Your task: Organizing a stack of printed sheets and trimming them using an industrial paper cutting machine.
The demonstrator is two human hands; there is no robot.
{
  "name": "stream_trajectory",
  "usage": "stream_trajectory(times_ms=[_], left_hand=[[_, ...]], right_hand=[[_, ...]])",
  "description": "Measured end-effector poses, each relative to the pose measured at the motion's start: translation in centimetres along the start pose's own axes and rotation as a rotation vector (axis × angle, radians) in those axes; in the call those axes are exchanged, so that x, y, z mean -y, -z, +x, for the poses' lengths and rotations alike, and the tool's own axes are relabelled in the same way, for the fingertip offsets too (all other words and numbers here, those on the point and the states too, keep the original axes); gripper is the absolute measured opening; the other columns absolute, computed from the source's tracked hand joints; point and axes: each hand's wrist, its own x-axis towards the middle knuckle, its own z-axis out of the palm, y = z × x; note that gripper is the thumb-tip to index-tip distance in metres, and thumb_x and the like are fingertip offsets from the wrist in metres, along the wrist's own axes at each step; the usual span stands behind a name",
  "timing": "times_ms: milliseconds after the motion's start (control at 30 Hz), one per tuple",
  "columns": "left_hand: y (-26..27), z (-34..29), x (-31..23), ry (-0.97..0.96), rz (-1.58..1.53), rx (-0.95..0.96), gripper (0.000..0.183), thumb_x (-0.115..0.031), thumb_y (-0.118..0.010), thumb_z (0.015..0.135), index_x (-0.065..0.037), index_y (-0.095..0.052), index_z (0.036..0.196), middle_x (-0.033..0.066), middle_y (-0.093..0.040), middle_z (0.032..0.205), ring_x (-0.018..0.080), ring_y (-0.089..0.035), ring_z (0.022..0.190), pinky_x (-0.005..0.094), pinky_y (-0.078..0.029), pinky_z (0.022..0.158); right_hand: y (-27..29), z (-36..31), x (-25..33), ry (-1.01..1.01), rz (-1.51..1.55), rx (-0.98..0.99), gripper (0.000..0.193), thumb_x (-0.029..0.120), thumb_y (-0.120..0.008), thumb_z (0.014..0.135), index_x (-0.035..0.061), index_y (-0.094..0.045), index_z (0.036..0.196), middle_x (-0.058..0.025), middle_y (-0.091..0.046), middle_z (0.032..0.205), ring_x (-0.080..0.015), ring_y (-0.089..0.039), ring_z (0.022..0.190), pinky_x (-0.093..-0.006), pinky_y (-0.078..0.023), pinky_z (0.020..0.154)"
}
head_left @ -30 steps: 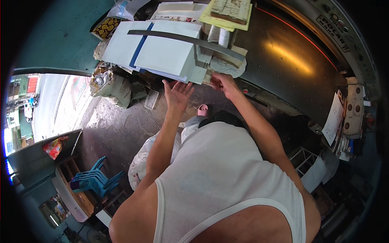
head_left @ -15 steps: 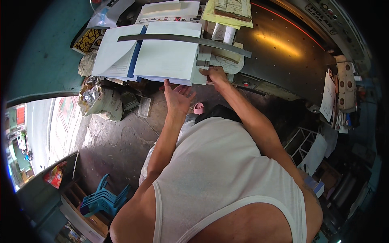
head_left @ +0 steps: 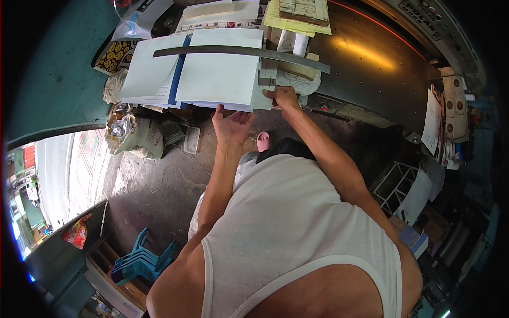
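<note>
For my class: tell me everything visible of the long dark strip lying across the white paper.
The strip is long, narrow and flat, dark grey, apparently metal. It lies crosswise on the white paper, crossing the blue band too, with its right end jutting past the paper. It looks bowed, though the lens may cause that. Neither the left hand nor the right hand touches it.

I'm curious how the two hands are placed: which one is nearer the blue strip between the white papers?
Left. The left hand is right of the blue strip, at the near edge of the white stack; the right hand is farther right, past that stack's corner.
</note>
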Motion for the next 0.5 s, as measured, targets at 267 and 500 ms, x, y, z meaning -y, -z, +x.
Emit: stream_trajectory(times_ms=[267,500], left_hand=[[0.4,0.7,-0.2,0.031,-0.037,-0.007,0.076,-0.048,-0.051,0.096,-0.018,-0.014,0.154,0.0266,-0.015,0.154,0.0432,-0.023,0.143,0.0587,-0.020,0.117],[-0.3,0.2,-0.4,0.008,-0.004,-0.025,0.069,-0.042,-0.048,0.099,0.005,-0.023,0.144,0.0297,-0.021,0.149,0.0432,-0.024,0.141,0.0591,-0.023,0.117]], right_hand=[[1.1,-0.3,-0.1,0.016,-0.040,-0.021,0.013,0.013,-0.077,0.082,0.0032,-0.070,0.077,-0.0033,-0.067,0.071,-0.0081,-0.056,0.056,-0.0256,-0.041,0.052],[2.1,-1.7,0.2,0.055,-0.123,-0.023,0.014,0.009,-0.073,0.082,-0.0038,-0.073,0.088,-0.0066,-0.070,0.078,-0.0112,-0.057,0.063,-0.0259,-0.044,0.058]])
